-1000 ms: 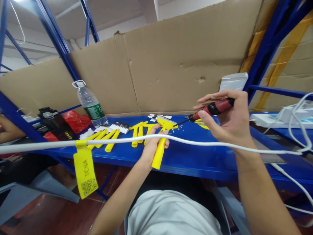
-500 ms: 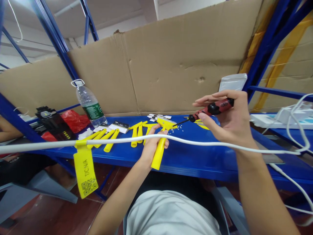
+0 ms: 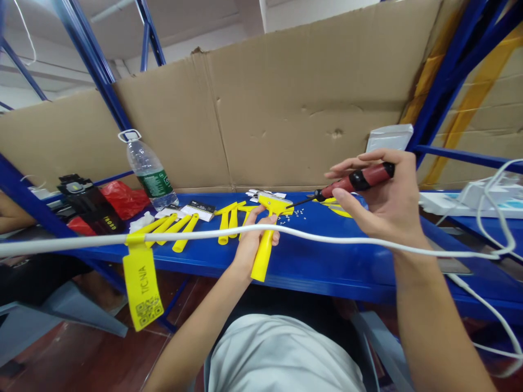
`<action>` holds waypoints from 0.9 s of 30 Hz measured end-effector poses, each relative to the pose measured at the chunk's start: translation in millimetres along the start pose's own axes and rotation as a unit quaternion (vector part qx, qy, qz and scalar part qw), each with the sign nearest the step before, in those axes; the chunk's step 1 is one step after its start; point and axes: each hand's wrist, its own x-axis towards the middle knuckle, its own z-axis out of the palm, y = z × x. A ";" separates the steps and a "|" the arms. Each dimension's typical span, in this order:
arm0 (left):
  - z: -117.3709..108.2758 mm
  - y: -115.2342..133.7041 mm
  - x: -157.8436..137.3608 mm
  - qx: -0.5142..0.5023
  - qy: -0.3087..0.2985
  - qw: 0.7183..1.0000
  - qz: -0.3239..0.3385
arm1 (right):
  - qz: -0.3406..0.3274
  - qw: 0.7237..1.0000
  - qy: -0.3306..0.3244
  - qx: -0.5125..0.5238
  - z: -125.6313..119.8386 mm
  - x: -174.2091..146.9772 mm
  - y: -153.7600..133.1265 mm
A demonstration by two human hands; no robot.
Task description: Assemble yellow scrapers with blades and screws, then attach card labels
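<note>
My left hand (image 3: 248, 246) is closed around a yellow scraper (image 3: 263, 257), gripping it just below its wide T-shaped head. The handle slants down toward me. In my right hand (image 3: 397, 209) is a red and black screwdriver (image 3: 363, 179), lying between the thumb and the fingers. Its thin dark shaft points left and down, and the tip meets the scraper's head, where a screw, if any, is too small to see. Small pale screws or bits (image 3: 298, 214) lie scattered on the blue table (image 3: 327, 267) just behind and right of the scraper.
Several yellow scrapers (image 3: 186, 234) lie left of my hand, near black and white packets (image 3: 199, 209). A water bottle (image 3: 151, 173), a red bag (image 3: 125, 200) and a black flask (image 3: 92, 207) stand further left. A white cable (image 3: 327, 237) crosses the view in front. Cardboard (image 3: 302, 114) closes the back.
The screwdriver's handle has turned in my right hand, its red side now facing me. The scraper has shifted slightly left and up, with the tip still at its head.
</note>
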 end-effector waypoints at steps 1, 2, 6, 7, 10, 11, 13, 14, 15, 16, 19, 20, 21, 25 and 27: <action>-0.2 -0.2 0.2 -0.001 0.002 1.000 0.001 | 0.005 1.000 -0.018 0.017 -0.9 0.0 -0.4; -0.5 -0.4 0.5 -0.002 0.004 1.000 0.002 | 0.010 0.999 -0.035 0.031 -1.5 0.0 -0.5; -1.5 -0.9 2.0 -0.013 0.014 1.000 0.003 | -0.004 1.000 -0.027 0.016 -1.3 -0.4 3.4; -1.7 -0.9 2.1 -0.014 0.013 1.000 0.002 | -0.014 1.000 -0.013 -0.005 -0.9 -0.5 5.1; -1.3 -0.4 1.4 -0.008 0.005 1.000 -0.003 | -0.036 0.997 0.025 -0.067 -0.2 -0.2 7.9; -0.9 -0.1 0.8 -0.005 0.001 1.000 -0.005 | -0.035 0.996 0.027 -0.075 -0.3 0.0 7.5; 0.1 0.4 -0.5 0.000 -0.002 1.000 -0.004 | -0.029 0.998 0.013 -0.060 -0.4 0.7 4.5; 0.5 0.6 -1.0 0.001 -0.003 1.000 -0.004 | -0.026 0.999 -0.003 -0.042 -0.4 1.0 2.5; 0.8 0.6 -1.4 0.001 -0.003 1.000 -0.004 | -0.024 0.999 -0.020 -0.021 -0.4 1.3 0.7; 1.0 0.6 -1.7 -0.001 -0.002 1.000 -0.005 | -0.023 0.999 -0.034 -0.003 -0.4 1.4 -0.8; 0.6 0.1 -1.5 -0.008 0.002 1.000 -0.003 | -0.019 0.998 -0.053 0.020 -0.7 0.8 -2.0; 0.3 -0.1 -1.2 -0.008 0.003 1.000 -0.001 | -0.023 0.998 -0.052 0.013 -0.9 0.3 -1.4; 0.1 -0.2 -0.9 -0.008 0.004 1.000 0.002 | -0.030 0.998 -0.047 0.002 -1.1 -0.2 -0.6; 0.0 -0.1 0.1 -0.006 0.001 1.000 -0.002 | -0.051 0.998 -0.006 -0.039 -1.0 -1.0 1.2; 0.4 0.3 -0.2 -0.003 -0.004 1.000 -0.004 | -0.045 0.999 0.014 -0.027 -0.5 0.0 0.7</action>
